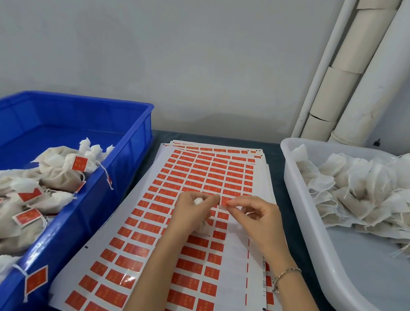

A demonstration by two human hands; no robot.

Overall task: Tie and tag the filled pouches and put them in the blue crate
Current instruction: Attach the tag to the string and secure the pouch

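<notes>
Blue crate [64, 229], at L on the dark table [270, 147]: partly filled w/ tied pouches [63, 173], each w/ a red tag on a string; one tag is hung over the crate's near wall. White tray [353, 272], at R: a heap of untagged pouches [361, 194] is piled at the far end, the near part of its floor is bare. Sticker sheets [197, 169] are stacked btwn the two containers, w/ rows of red labels.

Both hands are held together over the sheets, approx. at ctr. One pouch [202, 227] is gripped in the left hand [190, 212], fingers curled round it, thumb and forefinger brought up to the red tag [224, 202]. The tag is pinched by thumb and forefinger of the right hand [255, 219]; the other fingers are loosely curled. A bracelet [285, 275] is worn on the R wrist.
</notes>
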